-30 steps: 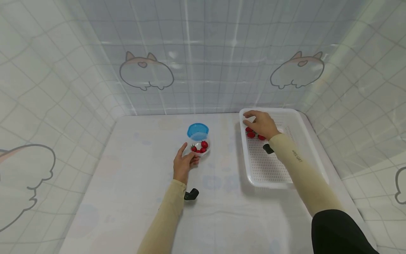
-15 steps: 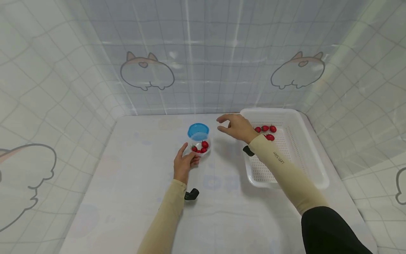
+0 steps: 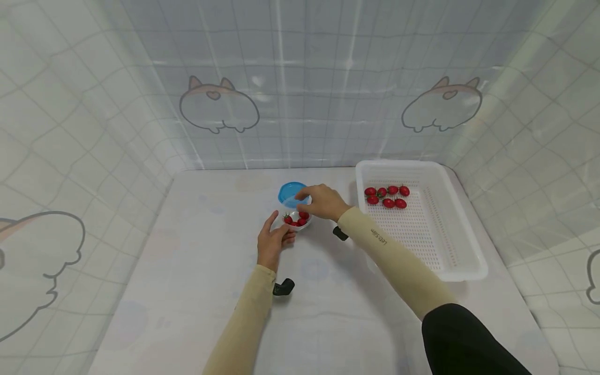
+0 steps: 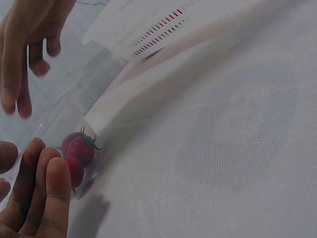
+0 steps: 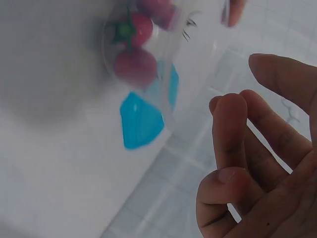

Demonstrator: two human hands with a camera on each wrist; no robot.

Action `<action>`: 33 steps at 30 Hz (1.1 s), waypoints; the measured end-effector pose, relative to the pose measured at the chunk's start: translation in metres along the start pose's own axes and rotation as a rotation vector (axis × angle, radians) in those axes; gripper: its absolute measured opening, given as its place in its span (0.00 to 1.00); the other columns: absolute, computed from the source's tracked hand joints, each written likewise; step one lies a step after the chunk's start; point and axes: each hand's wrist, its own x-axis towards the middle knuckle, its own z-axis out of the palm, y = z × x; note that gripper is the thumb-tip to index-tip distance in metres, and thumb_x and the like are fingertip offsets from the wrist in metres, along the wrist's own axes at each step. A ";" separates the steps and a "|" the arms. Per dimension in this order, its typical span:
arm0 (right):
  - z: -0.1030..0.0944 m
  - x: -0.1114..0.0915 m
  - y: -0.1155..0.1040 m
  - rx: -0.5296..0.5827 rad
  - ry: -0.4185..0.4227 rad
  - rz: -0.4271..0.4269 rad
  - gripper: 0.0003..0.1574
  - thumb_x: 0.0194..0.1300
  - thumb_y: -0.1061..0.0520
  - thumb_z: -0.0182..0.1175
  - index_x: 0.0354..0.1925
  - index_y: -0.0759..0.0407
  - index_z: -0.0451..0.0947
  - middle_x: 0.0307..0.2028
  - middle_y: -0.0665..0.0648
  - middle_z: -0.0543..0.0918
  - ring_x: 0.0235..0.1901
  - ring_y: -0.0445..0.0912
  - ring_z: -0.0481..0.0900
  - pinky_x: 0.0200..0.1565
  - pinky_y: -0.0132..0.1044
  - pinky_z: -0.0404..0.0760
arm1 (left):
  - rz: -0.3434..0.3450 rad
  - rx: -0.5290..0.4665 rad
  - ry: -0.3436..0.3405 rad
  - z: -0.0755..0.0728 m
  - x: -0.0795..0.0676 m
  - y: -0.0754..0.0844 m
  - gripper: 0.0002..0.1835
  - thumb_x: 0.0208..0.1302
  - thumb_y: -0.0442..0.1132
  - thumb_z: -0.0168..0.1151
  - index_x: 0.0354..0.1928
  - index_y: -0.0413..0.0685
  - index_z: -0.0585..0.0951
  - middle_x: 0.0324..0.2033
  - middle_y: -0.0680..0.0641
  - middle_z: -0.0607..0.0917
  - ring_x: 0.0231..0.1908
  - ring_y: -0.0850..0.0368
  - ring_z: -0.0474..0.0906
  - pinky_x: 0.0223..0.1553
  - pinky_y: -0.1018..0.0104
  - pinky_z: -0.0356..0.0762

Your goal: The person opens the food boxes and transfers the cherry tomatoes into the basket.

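L hand (image 3: 272,244) grips clear cup (image 3: 294,213); red, grn-topped toms (image 4: 81,149) inside.

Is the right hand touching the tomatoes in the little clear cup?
Apart. The right wrist view shows a plain gap between the right hand and the tomatoes, with the wall of the clear cup in between.

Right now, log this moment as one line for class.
left hand: at clear cup | right hand: empty, near cup | tomatoes: in cup, basket
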 end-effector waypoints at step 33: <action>0.053 0.026 -0.012 -0.245 -0.081 0.025 0.14 0.68 0.46 0.67 0.50 0.45 0.87 0.48 0.45 0.87 0.47 0.42 0.84 0.46 0.48 0.85 | 0.017 -0.024 -0.005 0.000 0.000 0.000 0.33 0.69 0.35 0.65 0.74 0.57 0.68 0.44 0.32 0.86 0.40 0.46 0.86 0.47 0.57 0.86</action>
